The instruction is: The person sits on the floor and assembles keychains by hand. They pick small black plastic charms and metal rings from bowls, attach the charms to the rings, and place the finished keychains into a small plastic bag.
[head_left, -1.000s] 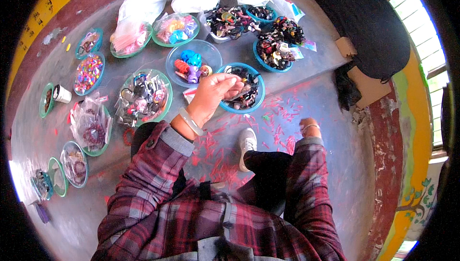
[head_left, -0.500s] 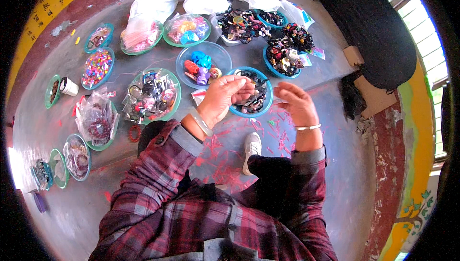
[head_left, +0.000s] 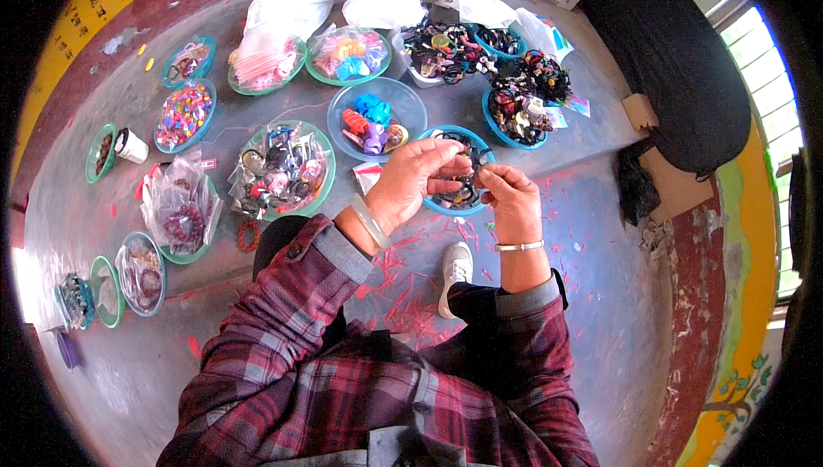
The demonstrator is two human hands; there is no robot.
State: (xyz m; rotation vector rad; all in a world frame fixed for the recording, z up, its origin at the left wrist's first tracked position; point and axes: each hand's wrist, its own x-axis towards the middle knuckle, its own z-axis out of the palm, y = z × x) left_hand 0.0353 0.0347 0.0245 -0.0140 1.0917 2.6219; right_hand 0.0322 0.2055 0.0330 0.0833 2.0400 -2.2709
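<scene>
The left hand and right hand sit fingertips close, likely for fine work — left fingers curled, right thumb and forefinger near together, anything pinched too small to tell. The blue bowl, presumably placed for easy reach, shows behind — left hand's three o'clock, right hand's ten

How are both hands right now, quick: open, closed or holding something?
Left hand: loosely curled; can't tell if it holds anything.
Right hand: closed in a pinch; can't tell if anything's in it.
</scene>
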